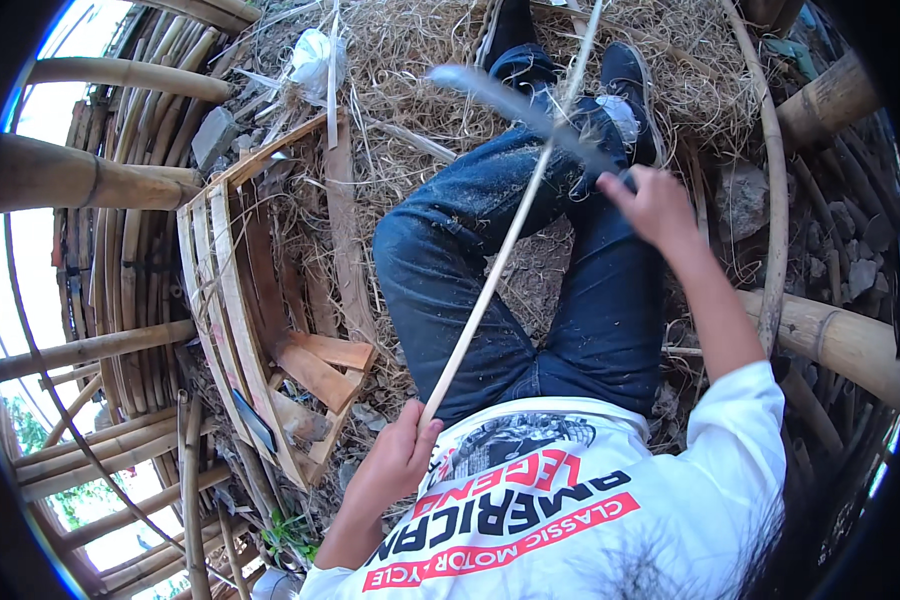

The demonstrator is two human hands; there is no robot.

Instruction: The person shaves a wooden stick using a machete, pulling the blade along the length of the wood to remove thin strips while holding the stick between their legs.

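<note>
Knife [510, 105] in right grip [655, 208] crosses left grip [394, 452]'s pale strip [491, 284].

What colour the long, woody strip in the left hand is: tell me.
Pale straw-yellow: the long, woody strip shows best in the head view.

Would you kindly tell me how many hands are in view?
2: the left hand grips the lower end of the pale strip, and the right hand holds the knife. No others show.
</note>
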